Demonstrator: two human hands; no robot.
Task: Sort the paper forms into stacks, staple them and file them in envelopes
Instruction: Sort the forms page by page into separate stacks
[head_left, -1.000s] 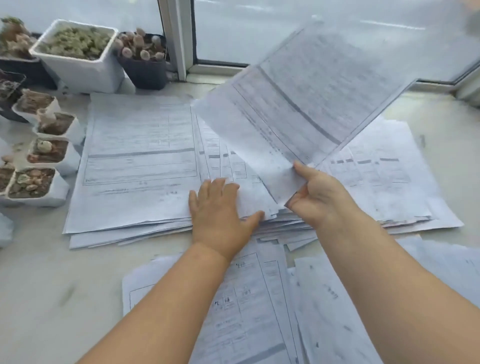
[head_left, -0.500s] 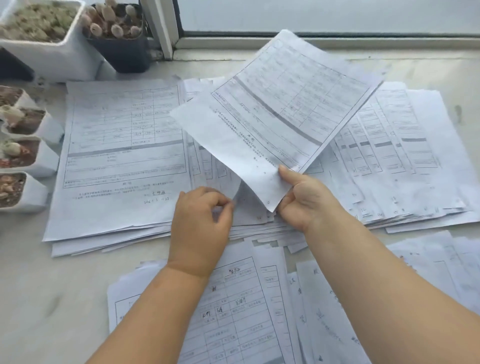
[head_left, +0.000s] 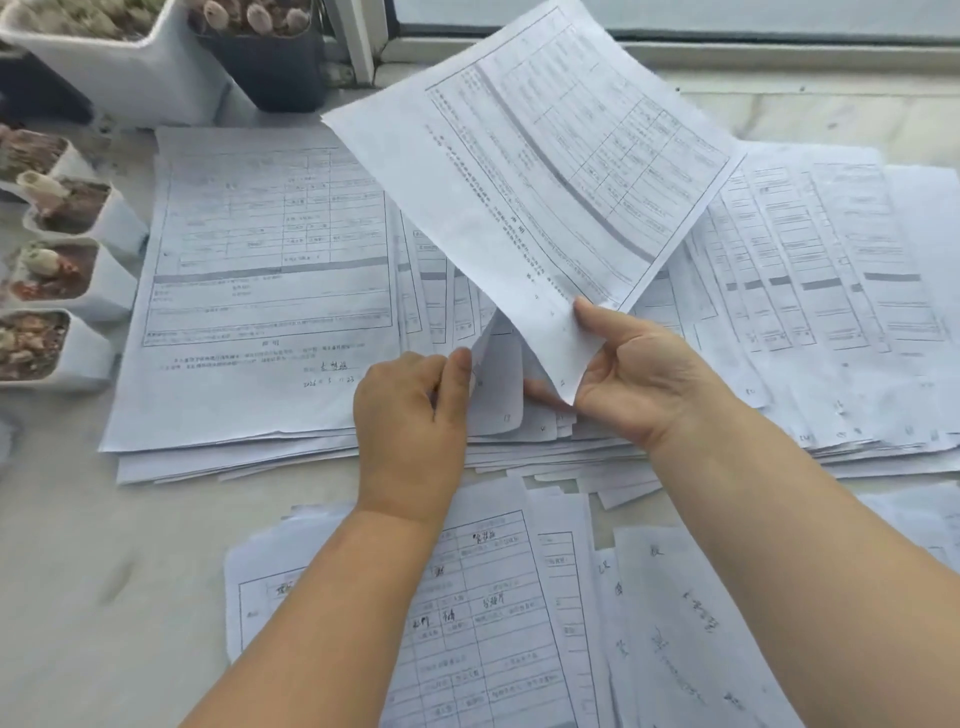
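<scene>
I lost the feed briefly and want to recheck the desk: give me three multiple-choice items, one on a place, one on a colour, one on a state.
1. Where do the plant pots stand?
A. left of the papers
B. right of the papers
C. on the papers

2. What colour is the pot by the window frame?
A. white
B. dark
C. red

3. What is the right hand doing?
A. lying flat on the table
B. pinching the raised form by its corner
C. hanging empty

Answers:
1 A, the pots line the left edge.
2 B, it is dark beside the white pot.
3 B, thumb and fingers clamp the lifted sheet's lower corner.
</scene>
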